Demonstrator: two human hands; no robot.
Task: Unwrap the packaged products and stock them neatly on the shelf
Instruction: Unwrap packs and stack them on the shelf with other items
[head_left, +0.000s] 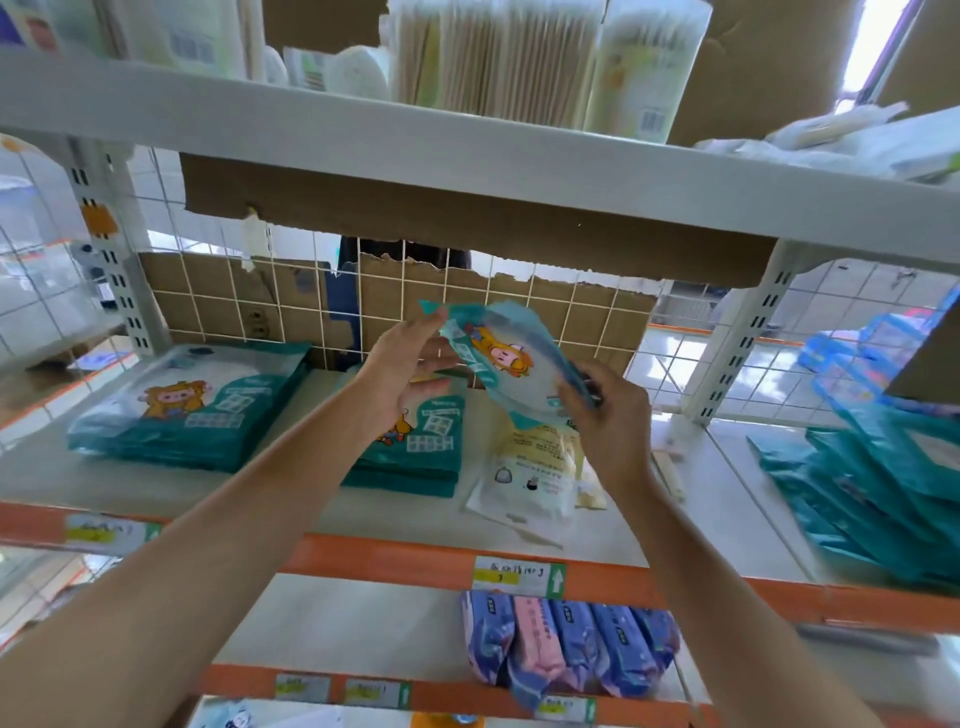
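We judge this the stocking step: both hands hold one teal pack in the air above the shelf. Our left hand pinches its upper corner at ten o'clock, fingers loosely curled; our right hand grips the lower edge at four o'clock. Next we should level it and lay it on the middle stack, edges squared. The pack is flat, glossy, tilted, with a cartoon figure on its face.
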